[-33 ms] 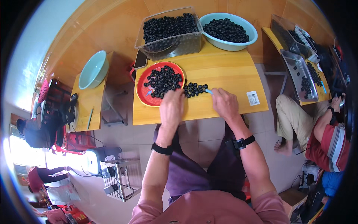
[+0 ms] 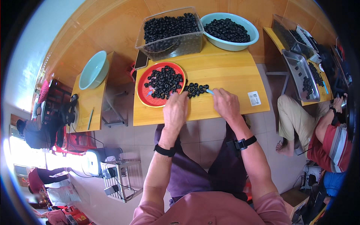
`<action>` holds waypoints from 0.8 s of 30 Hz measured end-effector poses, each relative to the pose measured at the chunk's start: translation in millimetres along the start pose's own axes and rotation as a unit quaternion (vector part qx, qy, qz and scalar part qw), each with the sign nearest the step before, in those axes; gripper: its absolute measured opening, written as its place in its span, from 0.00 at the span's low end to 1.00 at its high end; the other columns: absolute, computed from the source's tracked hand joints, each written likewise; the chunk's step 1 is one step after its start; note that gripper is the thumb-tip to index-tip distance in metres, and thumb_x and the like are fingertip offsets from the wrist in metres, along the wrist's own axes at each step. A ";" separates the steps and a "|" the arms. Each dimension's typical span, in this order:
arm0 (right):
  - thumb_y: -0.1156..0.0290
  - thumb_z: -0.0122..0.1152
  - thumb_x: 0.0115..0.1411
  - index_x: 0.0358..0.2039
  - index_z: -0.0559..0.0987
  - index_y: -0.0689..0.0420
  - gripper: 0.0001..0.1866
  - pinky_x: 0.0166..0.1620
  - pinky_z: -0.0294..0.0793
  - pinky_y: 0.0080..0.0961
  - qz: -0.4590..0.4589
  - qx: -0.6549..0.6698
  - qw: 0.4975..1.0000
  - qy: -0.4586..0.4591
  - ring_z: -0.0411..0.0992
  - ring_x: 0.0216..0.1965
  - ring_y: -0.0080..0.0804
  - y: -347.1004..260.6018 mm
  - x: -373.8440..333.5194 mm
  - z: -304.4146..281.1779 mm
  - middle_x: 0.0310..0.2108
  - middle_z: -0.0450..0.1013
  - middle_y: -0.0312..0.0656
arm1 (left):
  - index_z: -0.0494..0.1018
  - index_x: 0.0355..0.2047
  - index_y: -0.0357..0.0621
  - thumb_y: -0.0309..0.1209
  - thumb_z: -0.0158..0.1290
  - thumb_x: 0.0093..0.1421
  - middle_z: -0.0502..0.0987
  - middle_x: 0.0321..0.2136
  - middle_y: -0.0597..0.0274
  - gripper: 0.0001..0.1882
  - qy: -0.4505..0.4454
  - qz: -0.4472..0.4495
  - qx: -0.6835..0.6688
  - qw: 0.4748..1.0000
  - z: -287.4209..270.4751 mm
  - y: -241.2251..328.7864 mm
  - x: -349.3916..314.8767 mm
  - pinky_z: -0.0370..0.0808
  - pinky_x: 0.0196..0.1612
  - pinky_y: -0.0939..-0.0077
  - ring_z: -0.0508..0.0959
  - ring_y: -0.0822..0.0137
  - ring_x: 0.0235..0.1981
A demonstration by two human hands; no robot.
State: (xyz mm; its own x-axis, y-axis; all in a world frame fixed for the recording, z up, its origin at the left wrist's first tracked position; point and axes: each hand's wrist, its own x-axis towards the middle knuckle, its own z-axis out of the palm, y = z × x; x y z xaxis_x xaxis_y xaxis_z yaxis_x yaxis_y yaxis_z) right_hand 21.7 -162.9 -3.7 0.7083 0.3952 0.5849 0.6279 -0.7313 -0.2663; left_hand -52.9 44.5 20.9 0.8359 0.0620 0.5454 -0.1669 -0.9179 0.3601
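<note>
On the table, a round red tray (image 2: pixel 140 88) with a gold rim holds many small black ring-shaped pieces (image 2: pixel 165 80). To its right lies a cluster of the same black rings (image 2: pixel 196 89), loose on the wood. My left hand (image 2: pixel 175 111) is at the tray's lower right edge, beside the cluster's left end; its fingers are bent down and together, their tips partly hidden. My right hand (image 2: pixel 226 103) is closed around a light blue stick (image 2: pixel 210 91), whose tip points left at the cluster's right end.
Behind the tray stand a clear plastic bin (image 2: pixel 183 45) and a pale green basin (image 2: pixel 252 37), both full of black rings. A dark phone-like slab (image 2: pixel 142 59) lies by the bin. A white label (image 2: pixel 254 98) sits on the table's right. Another person (image 2: pixel 315 127) sits at right.
My left hand has shifted slightly right and toward me, off the tray's rim. My right hand and the stick stay in place.
</note>
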 end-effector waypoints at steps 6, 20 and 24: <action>0.72 0.58 0.63 0.32 0.76 0.55 0.03 0.28 0.78 0.42 0.001 0.001 1.000 -0.005 0.79 0.28 0.44 -0.5 0.7 0.6 0.25 0.74 0.42 | 0.79 0.45 0.43 0.24 0.60 0.61 0.74 0.31 0.56 0.12 -0.004 -0.015 0.001 1.000 14.3 4.9 -17.3 0.77 0.39 0.60 0.79 0.52 0.35; 0.72 0.59 0.63 0.31 0.75 0.55 0.04 0.27 0.77 0.42 0.000 0.000 1.000 -0.003 0.79 0.27 0.44 3.7 -1.4 1.6 0.24 0.73 0.42 | 0.78 0.45 0.37 0.22 0.60 0.60 0.78 0.39 0.48 0.12 -0.088 -0.008 -0.081 0.993 2.8 6.6 -8.0 0.77 0.47 0.56 0.80 0.45 0.44; 0.72 0.60 0.63 0.31 0.75 0.55 0.04 0.28 0.77 0.42 0.003 0.002 1.000 -0.003 0.79 0.27 0.44 0.1 0.4 1.0 0.24 0.73 0.42 | 0.77 0.44 0.39 0.21 0.60 0.60 0.78 0.39 0.50 0.11 -0.086 -0.031 -0.116 0.989 5.9 2.1 -9.3 0.77 0.47 0.56 0.79 0.46 0.43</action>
State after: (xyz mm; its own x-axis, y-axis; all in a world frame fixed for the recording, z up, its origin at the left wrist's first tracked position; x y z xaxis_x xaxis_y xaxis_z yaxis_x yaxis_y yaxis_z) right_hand 22.3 -162.2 -4.2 0.7136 0.3949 0.5786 0.6254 -0.7313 -0.2722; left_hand -57.9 39.8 12.2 0.9213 0.0305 0.3876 -0.2110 -0.7981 0.5644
